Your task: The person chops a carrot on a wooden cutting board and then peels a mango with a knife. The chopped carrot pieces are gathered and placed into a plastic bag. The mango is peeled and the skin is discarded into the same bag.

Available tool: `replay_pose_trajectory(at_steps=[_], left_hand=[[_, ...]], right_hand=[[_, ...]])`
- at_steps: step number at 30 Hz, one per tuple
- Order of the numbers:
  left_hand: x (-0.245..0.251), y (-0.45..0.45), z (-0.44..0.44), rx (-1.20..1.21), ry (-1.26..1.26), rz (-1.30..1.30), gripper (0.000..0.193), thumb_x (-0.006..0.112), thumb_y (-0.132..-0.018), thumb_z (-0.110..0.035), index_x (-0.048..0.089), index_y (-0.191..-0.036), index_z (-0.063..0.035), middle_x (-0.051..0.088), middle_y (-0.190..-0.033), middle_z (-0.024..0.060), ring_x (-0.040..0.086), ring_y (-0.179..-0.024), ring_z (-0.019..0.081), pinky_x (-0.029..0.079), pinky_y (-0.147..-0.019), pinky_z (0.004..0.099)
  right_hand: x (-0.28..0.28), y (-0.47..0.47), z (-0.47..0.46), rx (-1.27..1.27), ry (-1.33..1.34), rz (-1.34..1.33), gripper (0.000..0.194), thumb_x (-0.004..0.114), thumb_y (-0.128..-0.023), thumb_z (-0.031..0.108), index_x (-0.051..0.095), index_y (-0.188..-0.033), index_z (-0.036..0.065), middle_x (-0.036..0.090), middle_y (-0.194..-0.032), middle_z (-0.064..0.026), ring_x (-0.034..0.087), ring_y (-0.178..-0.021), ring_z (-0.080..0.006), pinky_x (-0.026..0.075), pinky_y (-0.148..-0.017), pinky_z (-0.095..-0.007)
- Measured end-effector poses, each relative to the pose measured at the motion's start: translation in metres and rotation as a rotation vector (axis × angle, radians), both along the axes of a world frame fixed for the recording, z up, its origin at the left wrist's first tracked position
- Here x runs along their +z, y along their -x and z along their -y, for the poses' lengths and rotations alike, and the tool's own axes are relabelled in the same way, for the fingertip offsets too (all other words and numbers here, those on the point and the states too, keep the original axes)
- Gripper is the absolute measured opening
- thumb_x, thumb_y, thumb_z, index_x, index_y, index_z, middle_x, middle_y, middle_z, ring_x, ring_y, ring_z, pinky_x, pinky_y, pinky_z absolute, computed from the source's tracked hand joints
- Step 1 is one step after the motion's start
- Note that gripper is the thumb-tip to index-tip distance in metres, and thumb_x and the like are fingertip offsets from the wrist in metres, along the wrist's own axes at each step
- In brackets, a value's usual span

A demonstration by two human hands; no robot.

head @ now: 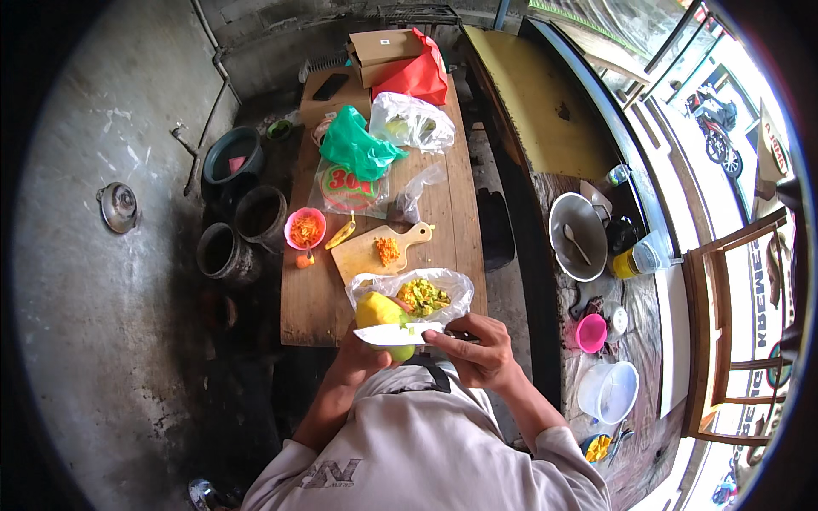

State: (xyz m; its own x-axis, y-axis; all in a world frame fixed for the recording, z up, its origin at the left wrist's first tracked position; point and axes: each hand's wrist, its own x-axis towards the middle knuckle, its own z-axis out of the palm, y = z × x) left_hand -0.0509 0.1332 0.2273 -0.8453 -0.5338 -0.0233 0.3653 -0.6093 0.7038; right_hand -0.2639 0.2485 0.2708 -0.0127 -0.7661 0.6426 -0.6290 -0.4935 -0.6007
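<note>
A partly peeled mango (378,311), yellow flesh above and green skin below, is held in my left hand (359,359) near the table's front edge. My right hand (478,350) grips a knife (397,333) by its handle, the broad blade lying across the fruit. Just beyond the blade, a clear plastic bag (457,305) lies spread on the table with chopped yellow-green pieces (423,297) in it. Behind it rests a wooden cutting board (358,255) bearing a small heap of chopped orange pieces (386,251).
Left of the board are a pink bowl (305,228) of orange shreds, a carrot stub (305,261) and a banana-like yellow piece (340,231). Plastic bags, including a green one (358,145), cover the far part of the wooden table (447,191). A side counter at right holds a metal basin (578,236).
</note>
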Motion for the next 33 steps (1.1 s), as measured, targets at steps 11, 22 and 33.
replay_pose_trajectory(at_steps=[11, 22, 33], left_hand=[[0.001, -0.005, -0.008, -0.038, -0.095, -0.117, 0.095, 0.089, -0.08, -0.027, 0.038, -0.158, -0.006, 0.06, -0.133, 0.0184, 0.067, -0.096, 0.0257, 0.056, -0.069, 0.036], [-0.036, -0.034, -0.005, -0.073, -0.31, -0.208, 0.083, 0.082, -0.084, -0.02, 0.046, -0.159, -0.0168, 0.049, -0.157, 0.0177, 0.051, -0.143, 0.0325, 0.051, -0.104, 0.0459], [-0.027, -0.038, -0.008, -0.086, -0.247, -0.173, 0.084, 0.08, -0.083, -0.023, 0.046, -0.158, -0.0105, 0.05, -0.158, 0.0179, 0.05, -0.144, 0.0351, 0.043, -0.117, 0.0527]], right_hand=[[0.002, -0.01, -0.005, 0.021, -0.022, 0.113, 0.063, 0.075, -0.07, -0.007, 0.081, -0.128, 0.018, 0.07, -0.085, -0.0105, 0.067, -0.068, -0.024, 0.055, -0.061, -0.0351], [-0.002, -0.012, -0.014, 0.011, -0.066, 0.089, 0.053, 0.076, -0.076, -0.007, 0.081, -0.125, 0.014, 0.069, -0.082, -0.0095, 0.067, -0.066, -0.0202, 0.052, -0.058, -0.0332], [0.004, -0.009, -0.012, 0.04, -0.086, 0.091, 0.06, 0.076, -0.07, -0.007, 0.081, -0.125, 0.015, 0.07, -0.086, -0.01, 0.069, -0.069, -0.0249, 0.057, -0.062, -0.0369]])
